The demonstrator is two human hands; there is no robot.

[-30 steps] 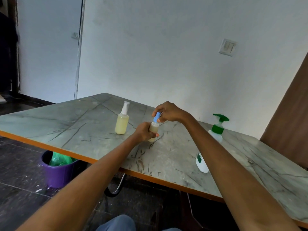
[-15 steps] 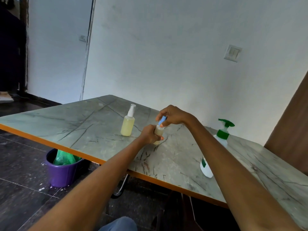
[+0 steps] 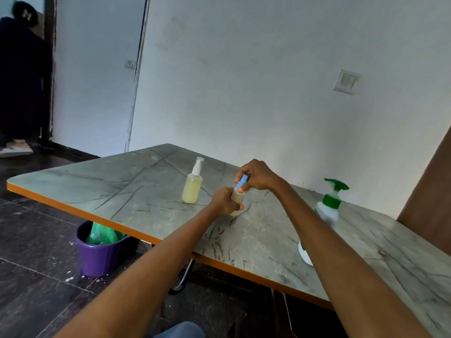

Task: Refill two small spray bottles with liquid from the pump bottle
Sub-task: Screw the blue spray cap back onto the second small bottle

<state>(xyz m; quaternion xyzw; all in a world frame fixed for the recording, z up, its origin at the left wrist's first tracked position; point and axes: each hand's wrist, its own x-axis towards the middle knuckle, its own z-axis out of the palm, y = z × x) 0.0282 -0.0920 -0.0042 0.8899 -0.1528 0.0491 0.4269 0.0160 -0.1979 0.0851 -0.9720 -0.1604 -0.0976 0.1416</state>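
Starting at the far left, there's a dark doorway with someone in dark clothes standing in it, pale shoes on the black tiled floor. Lots of bare floor on that side. A purple bucket with a green bag in it sits half tucked under the orange-trimmed front edge of the marble-look table, so it's right at the table's near-left edge.

On the tabletop, the left stretch out to the rounded corner is bare stone. Then comes the white-capped spray bottle, upright, yellowish liquid inside, standing by itself well back from the front edge. Just beside it to the right is the second small spray bottle, base on the table. The left hand is wrapped round its body, and the right hand pinches its blue spray top, which looks tilted on the neck. Can't tell if it's threaded on or loose.

Further right, partly behind the right forearm, the pump bottle with a green pump head stands near the wall. A brown panel closes off the far right.
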